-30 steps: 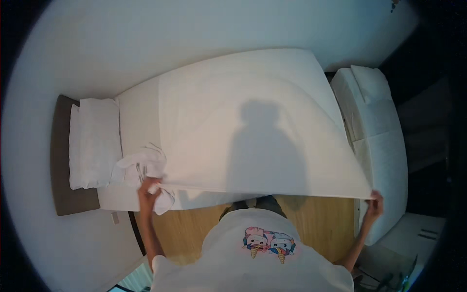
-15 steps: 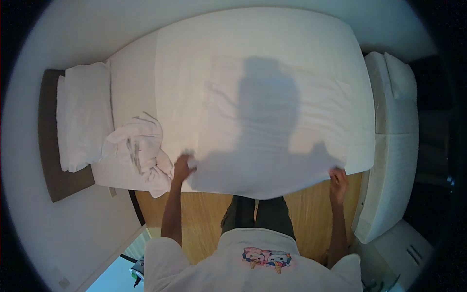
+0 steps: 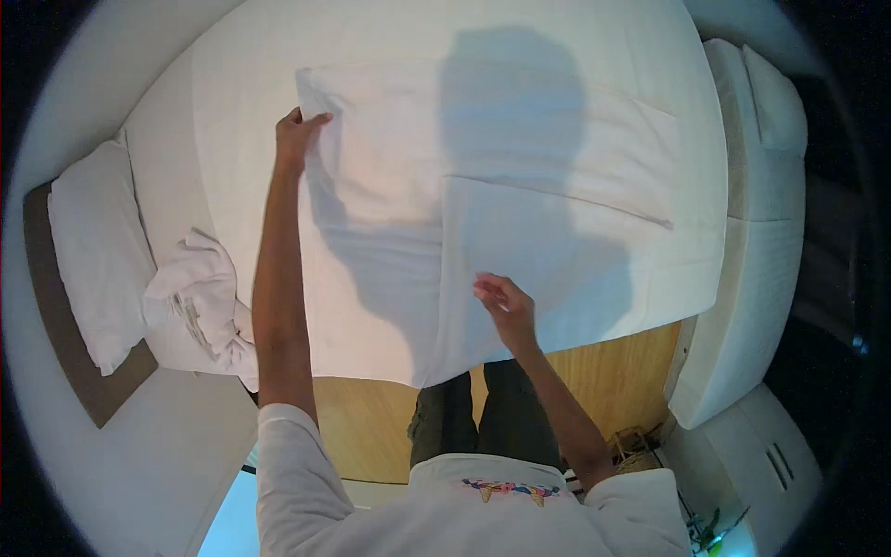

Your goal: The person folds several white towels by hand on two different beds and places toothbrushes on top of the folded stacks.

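Observation:
A large white cloth [image 3: 380,200] lies spread across the bed, with a few wrinkles and a fold line across its right part. My left hand [image 3: 299,135] reaches to its far left part, thumb and fingers pinching the left edge just below the corner. Over the near middle of the cloth is my right hand [image 3: 506,304], fingers loosely curled and apart, with nothing seen in them. Whether its fingertips touch the fabric I cannot tell. My head and arms cast a shadow over the cloth.
A crumpled pale pink cloth [image 3: 200,288] lies at the bed's near left. White pillows [image 3: 97,260] rest by the brown headboard [image 3: 65,325]. Beyond the bed's right end stands a long white padded piece [image 3: 761,241]. Wooden floor [image 3: 367,422] shows by my legs.
My left hand has moved away from me, from the bed's near side to the cloth's far left. My right hand has moved left and let go of the near right corner. The cloth now lies differently.

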### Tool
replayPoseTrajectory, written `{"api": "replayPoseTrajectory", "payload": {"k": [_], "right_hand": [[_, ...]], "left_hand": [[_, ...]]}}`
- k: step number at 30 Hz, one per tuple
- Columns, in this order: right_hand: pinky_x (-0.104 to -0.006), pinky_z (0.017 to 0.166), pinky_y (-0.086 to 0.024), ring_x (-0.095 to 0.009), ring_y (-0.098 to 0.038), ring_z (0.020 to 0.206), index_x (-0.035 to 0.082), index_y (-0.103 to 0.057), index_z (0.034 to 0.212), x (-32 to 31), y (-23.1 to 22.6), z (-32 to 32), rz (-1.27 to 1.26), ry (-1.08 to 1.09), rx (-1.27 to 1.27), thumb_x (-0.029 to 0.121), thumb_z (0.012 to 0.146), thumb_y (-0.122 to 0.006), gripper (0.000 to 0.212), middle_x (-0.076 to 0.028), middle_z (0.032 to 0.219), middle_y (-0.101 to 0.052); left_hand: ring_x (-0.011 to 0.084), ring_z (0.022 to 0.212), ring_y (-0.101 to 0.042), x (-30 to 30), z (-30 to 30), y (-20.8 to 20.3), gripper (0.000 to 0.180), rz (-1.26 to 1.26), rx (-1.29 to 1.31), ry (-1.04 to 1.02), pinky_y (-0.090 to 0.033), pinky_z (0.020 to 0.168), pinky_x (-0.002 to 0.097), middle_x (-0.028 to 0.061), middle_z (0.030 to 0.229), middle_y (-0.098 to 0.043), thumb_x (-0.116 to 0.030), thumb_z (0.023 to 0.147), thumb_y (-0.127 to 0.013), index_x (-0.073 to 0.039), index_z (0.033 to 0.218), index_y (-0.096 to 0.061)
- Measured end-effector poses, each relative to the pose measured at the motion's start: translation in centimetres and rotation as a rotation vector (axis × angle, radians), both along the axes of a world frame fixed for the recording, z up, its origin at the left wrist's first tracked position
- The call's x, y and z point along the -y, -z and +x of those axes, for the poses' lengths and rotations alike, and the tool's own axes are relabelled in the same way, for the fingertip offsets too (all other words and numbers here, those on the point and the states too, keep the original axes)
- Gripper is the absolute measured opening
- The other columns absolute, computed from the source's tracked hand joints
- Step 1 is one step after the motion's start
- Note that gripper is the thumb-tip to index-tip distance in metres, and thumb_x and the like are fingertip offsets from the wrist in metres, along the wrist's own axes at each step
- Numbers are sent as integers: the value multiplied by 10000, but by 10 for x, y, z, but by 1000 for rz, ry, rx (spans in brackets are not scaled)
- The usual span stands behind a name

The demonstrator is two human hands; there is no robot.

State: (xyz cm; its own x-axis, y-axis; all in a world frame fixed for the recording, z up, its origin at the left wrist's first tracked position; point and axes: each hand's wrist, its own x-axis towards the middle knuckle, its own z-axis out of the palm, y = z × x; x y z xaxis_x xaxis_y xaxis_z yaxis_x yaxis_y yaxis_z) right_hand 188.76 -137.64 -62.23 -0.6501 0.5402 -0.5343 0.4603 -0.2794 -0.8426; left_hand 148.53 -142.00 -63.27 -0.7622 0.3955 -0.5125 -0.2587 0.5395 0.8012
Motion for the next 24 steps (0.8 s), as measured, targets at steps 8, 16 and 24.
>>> {"api": "replayPoseTrajectory", "payload": {"k": [8,16,24], "right_hand": [[-327,846,-411,-187,-506,995,39,-442,1159,-67,-7,84,-795,583,-273,370,853,-469,451,-98,1071,-526],[-312,854,-384,-166,-459,1051,33,-380,1201,-56,12,75,-593,568,-136,351,820,-540,522,-96,1149,-485],[-236,592,-396,-88,-493,662,40,-564,919,-45,1,57,-525,685,93,205,700,-680,299,3,757,-552]], "left_hand": [[243,953,-505,15,258,-57,577,-46,-540,1080,-358,868,390,68,962,-550,-143,635,-676,-129,1174,-472],[309,1148,-359,4,287,-33,672,-76,-500,958,-299,947,414,124,1270,-358,-129,688,-665,-109,1273,-335],[316,1069,-421,-35,212,-3,581,-188,-767,525,-350,877,406,156,1155,-430,-167,704,-658,-66,1212,-396]]}}
